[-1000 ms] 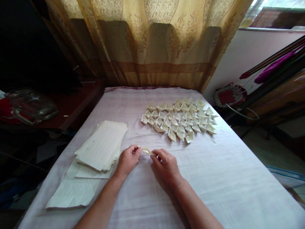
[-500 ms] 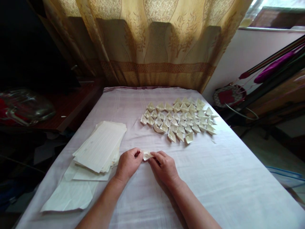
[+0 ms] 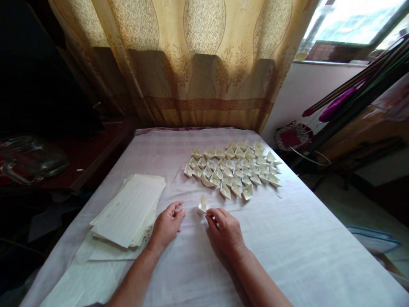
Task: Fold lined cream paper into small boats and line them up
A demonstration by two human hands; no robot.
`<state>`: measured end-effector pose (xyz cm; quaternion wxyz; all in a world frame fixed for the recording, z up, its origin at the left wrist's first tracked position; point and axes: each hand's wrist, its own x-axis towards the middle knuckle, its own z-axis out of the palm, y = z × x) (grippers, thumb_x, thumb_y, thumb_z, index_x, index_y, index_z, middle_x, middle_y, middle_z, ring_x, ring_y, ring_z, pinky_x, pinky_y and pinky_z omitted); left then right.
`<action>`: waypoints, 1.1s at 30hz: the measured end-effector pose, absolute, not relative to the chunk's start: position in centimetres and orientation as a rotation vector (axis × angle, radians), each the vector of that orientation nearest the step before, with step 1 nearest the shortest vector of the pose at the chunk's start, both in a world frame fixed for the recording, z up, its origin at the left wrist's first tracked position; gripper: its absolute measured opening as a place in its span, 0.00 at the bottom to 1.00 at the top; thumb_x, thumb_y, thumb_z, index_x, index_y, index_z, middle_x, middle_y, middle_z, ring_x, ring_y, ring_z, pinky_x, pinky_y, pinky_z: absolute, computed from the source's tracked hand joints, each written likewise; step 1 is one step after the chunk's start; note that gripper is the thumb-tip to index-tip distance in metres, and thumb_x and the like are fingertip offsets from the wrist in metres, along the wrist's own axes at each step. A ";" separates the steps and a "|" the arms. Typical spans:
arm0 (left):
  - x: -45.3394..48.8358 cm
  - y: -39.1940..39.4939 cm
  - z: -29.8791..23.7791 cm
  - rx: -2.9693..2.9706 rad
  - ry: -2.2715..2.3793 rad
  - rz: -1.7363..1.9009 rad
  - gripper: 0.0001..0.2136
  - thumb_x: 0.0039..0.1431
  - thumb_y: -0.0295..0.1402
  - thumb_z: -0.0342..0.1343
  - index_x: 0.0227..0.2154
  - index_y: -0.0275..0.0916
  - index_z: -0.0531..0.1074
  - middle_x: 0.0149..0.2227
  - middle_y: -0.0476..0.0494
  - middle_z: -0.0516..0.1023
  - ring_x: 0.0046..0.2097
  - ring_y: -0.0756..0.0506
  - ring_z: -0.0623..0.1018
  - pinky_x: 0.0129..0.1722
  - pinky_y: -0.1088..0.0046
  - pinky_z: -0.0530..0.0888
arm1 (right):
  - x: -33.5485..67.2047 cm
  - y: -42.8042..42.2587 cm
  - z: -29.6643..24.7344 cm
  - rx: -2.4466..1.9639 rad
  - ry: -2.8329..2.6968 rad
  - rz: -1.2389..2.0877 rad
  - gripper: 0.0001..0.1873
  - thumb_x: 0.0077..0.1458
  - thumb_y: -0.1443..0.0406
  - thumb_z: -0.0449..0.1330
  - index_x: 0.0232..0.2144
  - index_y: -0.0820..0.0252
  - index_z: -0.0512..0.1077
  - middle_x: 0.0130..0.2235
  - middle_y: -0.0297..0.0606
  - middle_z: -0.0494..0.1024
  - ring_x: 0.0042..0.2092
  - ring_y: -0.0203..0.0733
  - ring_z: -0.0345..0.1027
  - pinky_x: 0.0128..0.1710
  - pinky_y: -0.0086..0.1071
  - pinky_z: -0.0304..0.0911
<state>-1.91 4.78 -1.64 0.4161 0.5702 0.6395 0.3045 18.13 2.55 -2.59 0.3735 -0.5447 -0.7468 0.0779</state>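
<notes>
A small folded paper boat is pinched at its near right corner by my right hand. My left hand is off to the left, fingers loosely curved and apart, with nothing in it. Beyond my hands, many similar cream paper boats stand close together in rows. To the left of my left hand lies a stack of lined paper sheets, with looser sheets under its near end.
A pale checked cloth covers the table. Behind it hangs a gold patterned curtain. At the left stands a dark red cabinet with a clear plastic-wrapped item. A round patterned bag sits beyond the right edge.
My left hand has let go of the paper boat and moved left. My right hand still pinches the boat, which now stands opened up. The camera view has tilted up and shifted right.
</notes>
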 end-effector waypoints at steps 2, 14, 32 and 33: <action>-1.9 4.6 -1.8 1.403 1.586 0.786 0.26 0.53 0.48 0.47 0.48 0.34 0.72 0.30 0.46 0.78 0.18 0.52 0.70 0.17 0.77 0.65 | 18.8 2.8 -2.6 -1.449 -1.913 0.110 0.09 0.60 0.69 0.54 0.34 0.57 0.75 0.32 0.36 0.78 0.31 0.35 0.70 0.34 0.25 0.60; -1.9 3.8 -2.6 1.557 1.646 0.804 0.19 0.55 0.45 0.47 0.40 0.40 0.76 0.25 0.49 0.76 0.19 0.49 0.71 0.20 0.76 0.67 | 21.0 4.9 -2.4 -1.645 -1.907 -0.138 0.10 0.62 0.67 0.53 0.33 0.57 0.75 0.32 0.36 0.79 0.30 0.37 0.69 0.31 0.27 0.54; -1.9 3.6 -2.6 1.681 1.688 0.822 0.15 0.56 0.42 0.47 0.38 0.43 0.77 0.29 0.47 0.81 0.30 0.45 0.79 0.33 0.73 0.73 | 20.5 5.5 -1.8 -1.734 -1.895 -0.161 0.09 0.59 0.66 0.56 0.40 0.56 0.75 0.31 0.35 0.79 0.29 0.38 0.69 0.29 0.29 0.53; -1.8 3.6 -2.5 1.682 1.685 0.822 0.15 0.56 0.42 0.48 0.38 0.43 0.77 0.29 0.47 0.81 0.30 0.45 0.79 0.33 0.73 0.73 | 20.5 5.5 -1.7 -1.717 -1.902 -0.176 0.10 0.60 0.65 0.56 0.40 0.56 0.75 0.31 0.35 0.78 0.29 0.38 0.68 0.30 0.29 0.53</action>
